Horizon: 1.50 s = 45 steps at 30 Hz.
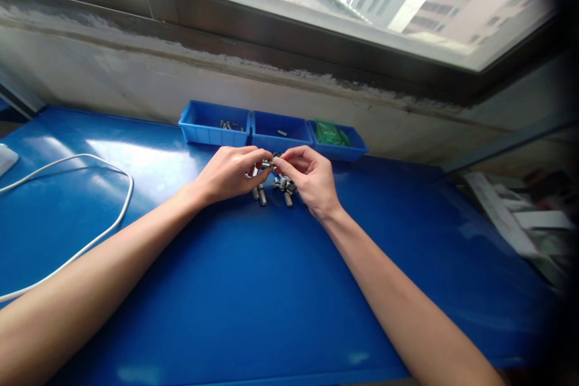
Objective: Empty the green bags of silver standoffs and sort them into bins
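My left hand is closed in a pinch on a small metal post, which is silver and dark. At the post's right end, the thumb and fingertips of my right hand are pressed together. Whether they grip this same post or a tiny separate piece on its end is hidden by the fingers. Just under both hands, several similar short metal posts lie loosely grouped on the blue table. More metal pieces lie below my left fingertips.
Behind my hands stand three joined blue bins: the left bin holds small metal parts, the middle bin one metal piece, and the right bin green packets. A white cable curves across the left. A window frame rises behind.
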Tool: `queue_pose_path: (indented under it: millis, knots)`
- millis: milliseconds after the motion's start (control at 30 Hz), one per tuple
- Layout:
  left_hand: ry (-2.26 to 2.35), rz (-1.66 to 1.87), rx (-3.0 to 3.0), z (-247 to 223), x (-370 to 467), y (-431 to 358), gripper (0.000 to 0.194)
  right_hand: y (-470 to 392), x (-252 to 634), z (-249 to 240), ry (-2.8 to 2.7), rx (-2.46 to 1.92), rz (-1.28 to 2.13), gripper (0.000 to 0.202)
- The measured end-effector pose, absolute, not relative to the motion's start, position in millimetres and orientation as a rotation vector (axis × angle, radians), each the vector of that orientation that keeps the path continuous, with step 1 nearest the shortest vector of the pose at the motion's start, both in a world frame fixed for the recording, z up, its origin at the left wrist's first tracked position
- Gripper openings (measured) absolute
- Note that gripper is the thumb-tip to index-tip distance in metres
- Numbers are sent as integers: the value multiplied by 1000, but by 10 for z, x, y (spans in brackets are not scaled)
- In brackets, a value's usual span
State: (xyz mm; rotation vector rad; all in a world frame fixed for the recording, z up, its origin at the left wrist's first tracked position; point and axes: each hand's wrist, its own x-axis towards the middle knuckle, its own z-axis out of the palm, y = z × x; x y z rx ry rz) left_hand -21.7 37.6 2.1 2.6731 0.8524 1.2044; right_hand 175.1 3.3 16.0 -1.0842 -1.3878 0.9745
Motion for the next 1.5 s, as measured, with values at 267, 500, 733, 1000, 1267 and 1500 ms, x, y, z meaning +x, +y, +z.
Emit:
queue_pose_path:
  millis: [267, 500, 733, 1000, 1267, 1500]
  knots:
    - [1012, 1314, 2633, 13, -264, 438, 16, 16, 1833, 169, -1627, -1199, 674, 21]
    - [1506, 1602, 2286, -24, -394, 602, 21, -77, 1838, 199, -2229, -1327, 73, 5]
    - [1528, 1569, 2137, -54, -433, 642, 25, -83, 1791, 141, -2363, -1315, 16, 13]
    - [1482, 1552, 2136, -73, -419, 647, 23, -73, 1782, 141, -2417, -1274, 43, 24]
    - [1483, 1516, 2209, -85, -413, 650, 20, -60, 1788, 91, -2329, -1189, 105, 27]
    - [1294, 1396, 2459, -10, -302, 512, 18, -14, 1764, 125, -1673, -1162, 613, 9]
